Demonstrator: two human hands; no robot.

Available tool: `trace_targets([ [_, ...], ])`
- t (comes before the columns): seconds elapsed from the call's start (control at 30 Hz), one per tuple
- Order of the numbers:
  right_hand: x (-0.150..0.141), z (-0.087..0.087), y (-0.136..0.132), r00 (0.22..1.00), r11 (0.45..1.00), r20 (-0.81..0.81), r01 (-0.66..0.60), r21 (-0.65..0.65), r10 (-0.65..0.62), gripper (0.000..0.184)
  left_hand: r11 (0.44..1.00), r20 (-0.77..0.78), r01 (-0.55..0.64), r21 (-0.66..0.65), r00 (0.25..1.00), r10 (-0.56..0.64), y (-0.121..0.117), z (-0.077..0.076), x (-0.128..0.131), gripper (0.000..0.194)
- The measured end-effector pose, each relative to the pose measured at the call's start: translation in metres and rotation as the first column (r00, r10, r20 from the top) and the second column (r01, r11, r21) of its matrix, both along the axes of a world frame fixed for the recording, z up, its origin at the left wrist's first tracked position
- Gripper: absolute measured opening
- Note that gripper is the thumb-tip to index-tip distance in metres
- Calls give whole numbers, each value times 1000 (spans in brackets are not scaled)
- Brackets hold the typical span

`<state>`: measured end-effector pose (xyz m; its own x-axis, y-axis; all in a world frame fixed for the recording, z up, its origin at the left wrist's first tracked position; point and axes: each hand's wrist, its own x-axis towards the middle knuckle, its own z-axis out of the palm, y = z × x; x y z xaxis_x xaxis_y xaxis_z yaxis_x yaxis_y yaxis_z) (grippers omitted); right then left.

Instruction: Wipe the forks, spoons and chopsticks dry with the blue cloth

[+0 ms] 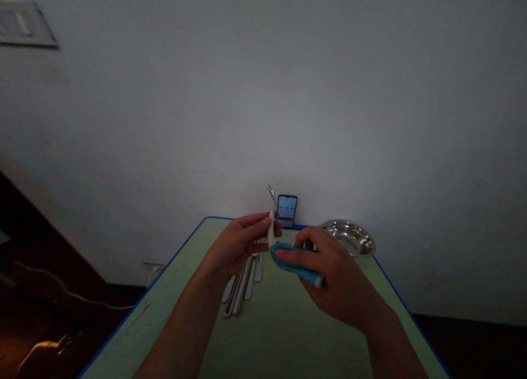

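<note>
White-handled utensil [270, 228], perhaps a fork, though its blurred metal head leaves that unsure: upright just below the middle of the frame, head up, gripped in the left hand [236, 244]. Folded blue cloth [294, 263] pinched in the right hand [329, 274], its end against the lower part of the handle. Both hands close together and closed, each on its own thing, joined only through cloth and handle. Just below and left of them, a row of long utensils [241, 283] with white and wooden handles, lying side by side on a green table [284, 335] with a blue edge. Beyond, at the far edge, a phone [287, 211] propped upright against the wall and, to its right, a steel bowl [349, 237]. Dark cable [69, 296] on the floor at lower left.
</note>
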<state>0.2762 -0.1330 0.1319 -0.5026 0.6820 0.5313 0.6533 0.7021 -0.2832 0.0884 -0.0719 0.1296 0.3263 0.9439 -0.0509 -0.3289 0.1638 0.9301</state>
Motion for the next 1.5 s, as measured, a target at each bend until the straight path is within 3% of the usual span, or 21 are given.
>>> trace_targets([
  [0.7, -1, 2, 0, 999, 999, -13, -46, -27, 46, 47, 999, 22, 33, -7, 999, -33, 1, -1, 0, 28],
  [0.93, 1, -8, 4, 987, 996, -148, 68, 55, -59, 50, 994, -1, 103, 46, 995, -103, -1, -9, -1, 27],
  [1.13, 1, -13, 6, 980, 988, -149, 142, 64, -132, 51, 982, -16, 179, 55, 984, -178, -5, -10, 0, 24],
  [1.5, 2, -16, 9, 977, 983, -155, 162, 90, -147, 52, 965, -57, 249, 87, 968, -245, -6, -13, -1, 24],
])
